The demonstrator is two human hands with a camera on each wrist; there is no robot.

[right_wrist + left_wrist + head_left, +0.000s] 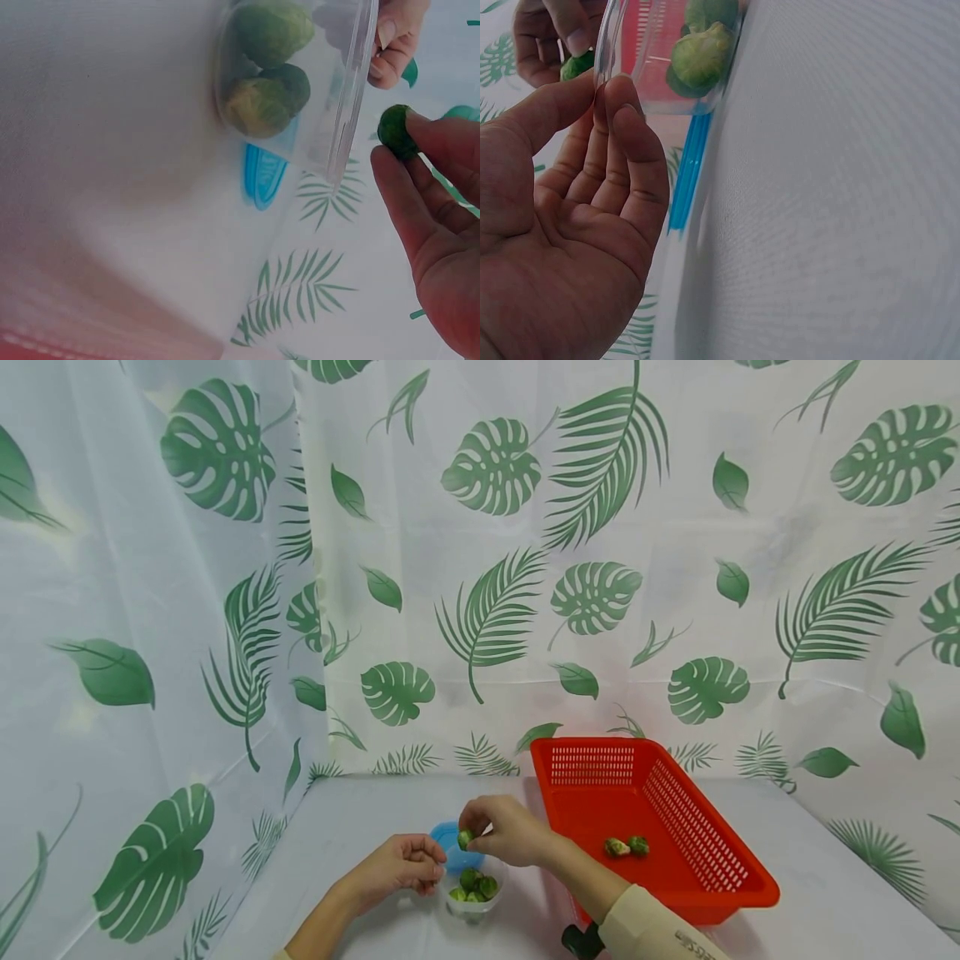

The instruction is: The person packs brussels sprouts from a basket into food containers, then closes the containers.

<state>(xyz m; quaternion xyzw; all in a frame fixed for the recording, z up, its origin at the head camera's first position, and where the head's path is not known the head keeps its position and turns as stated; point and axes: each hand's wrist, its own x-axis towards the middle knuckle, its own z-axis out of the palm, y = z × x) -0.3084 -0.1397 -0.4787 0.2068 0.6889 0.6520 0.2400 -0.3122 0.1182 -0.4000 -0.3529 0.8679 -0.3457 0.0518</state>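
Observation:
A clear plastic container (pixel 474 907) holding several Brussels sprouts (pixel 472 883) stands on the table. At its left side my left hand (pixel 408 868) pinches the rim between thumb and fingertips, as the left wrist view shows. Just above the container, my right hand (pixel 510 833) holds one green Brussels sprout (pixel 396 132) between thumb and fingers. Behind the container lies a blue lid (pixel 455 850), partly covered by the right hand. Two more sprouts (pixel 627 847) rest on the floor of a red basket (pixel 600 810) to the right.
The red basket, with perforated sides, takes up the right of the white table (pixel 360 814), and my right forearm passes over its near left edge. A small black object (pixel 581 941) shows beneath that sleeve. Leaf-patterned curtains (pixel 420 610) stand behind and at the left.

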